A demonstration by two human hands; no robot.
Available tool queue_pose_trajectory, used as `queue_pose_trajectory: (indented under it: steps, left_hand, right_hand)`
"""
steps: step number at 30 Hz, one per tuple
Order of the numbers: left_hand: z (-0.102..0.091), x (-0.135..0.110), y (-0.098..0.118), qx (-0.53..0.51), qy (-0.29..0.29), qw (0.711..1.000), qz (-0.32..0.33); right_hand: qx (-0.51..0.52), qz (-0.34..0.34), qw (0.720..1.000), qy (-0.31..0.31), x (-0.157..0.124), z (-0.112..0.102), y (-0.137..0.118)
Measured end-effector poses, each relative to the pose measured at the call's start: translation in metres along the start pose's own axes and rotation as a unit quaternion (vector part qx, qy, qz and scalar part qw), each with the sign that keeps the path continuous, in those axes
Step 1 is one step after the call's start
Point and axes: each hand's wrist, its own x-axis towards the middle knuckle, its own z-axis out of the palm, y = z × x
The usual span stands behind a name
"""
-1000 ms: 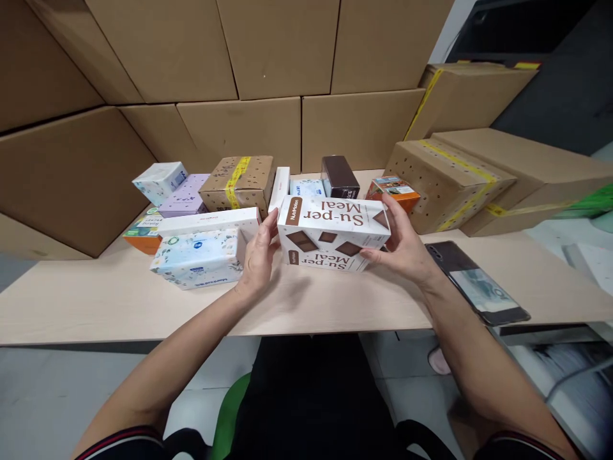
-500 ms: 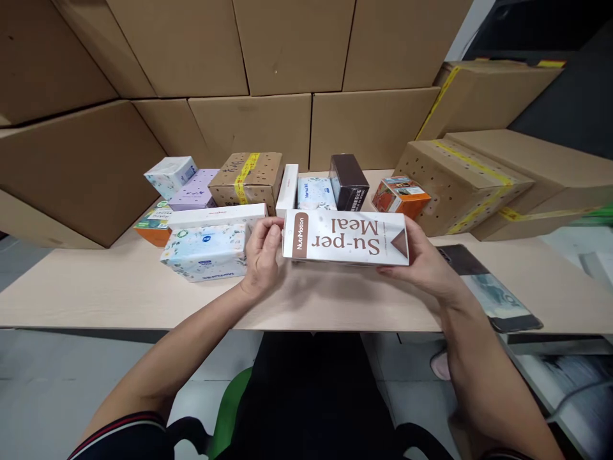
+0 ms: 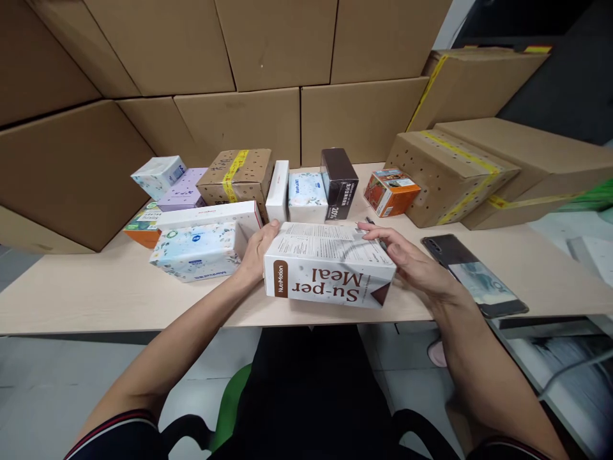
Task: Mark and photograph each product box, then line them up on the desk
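Note:
A white carton (image 3: 330,281) printed "Su-per Meal" in brown, its lettering upside down to me, is between my two hands near the table's front edge. It is tipped so that a face with fine print shows above the lettered side. My left hand (image 3: 258,252) holds its left end, the thumb at the upper edge and the other fingers mostly hidden. At the right end, my right hand (image 3: 414,262) presses against the side, its fingers reaching over the upper edge. Just left of my left hand lies a floral tissue pack (image 3: 196,249).
Behind stand a slim white box (image 3: 278,191), another tissue pack (image 3: 306,195), a dark brown box (image 3: 340,182) and an orange box (image 3: 393,191). A phone (image 3: 474,275) lies to the right. Taped cartons (image 3: 450,179) and stacked cardboard boxes (image 3: 239,128) line the table (image 3: 96,294).
The carton has come down and toward me and tilted, bringing its fine-print face into view. My right hand has shifted its fingers over the upper edge. The view has moved slightly.

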Motion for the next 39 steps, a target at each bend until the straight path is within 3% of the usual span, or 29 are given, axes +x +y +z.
queue_pose_trajectory:
  steps: [9, 13, 17, 23, 28, 34, 39]
  left_hand:
    - [0.007, -0.003, 0.022, 0.002, 0.045, 0.999, -0.001]
    - [0.005, -0.002, 0.02, 0.004, 0.068, 0.997, 0.025]
    - [0.0, 0.001, 0.007, 0.007, 0.064, 0.993, 0.1]
    - [-0.001, 0.007, -0.007, -0.011, 0.031, 0.965, 0.259]
    - [-0.001, 0.012, -0.005, 0.04, 0.085, 0.923, 0.374]
    - [-0.002, 0.01, -0.004, 0.122, 0.124, 0.927, 0.333]
    - [0.005, 0.006, 0.002, 0.077, 0.141, 0.933, 0.322]
  right_hand:
    - [-0.043, -0.028, 0.999, -0.006, -0.002, -0.001, -0.003]
    - [-0.004, -0.014, 1.0, -0.006, -0.007, 0.003, -0.005]
    - [0.044, -0.012, 0.999, 0.023, -0.008, 0.008, -0.008]
    - [0.022, -0.063, 0.993, 0.101, -0.002, 0.008, -0.011]
    - [-0.002, -0.102, 0.988, 0.116, 0.002, 0.01, -0.013]
    - [-0.093, -0.068, 0.987, 0.108, -0.001, 0.012, -0.015]
    - [-0.07, -0.096, 0.99, 0.071, -0.003, 0.014, -0.019]
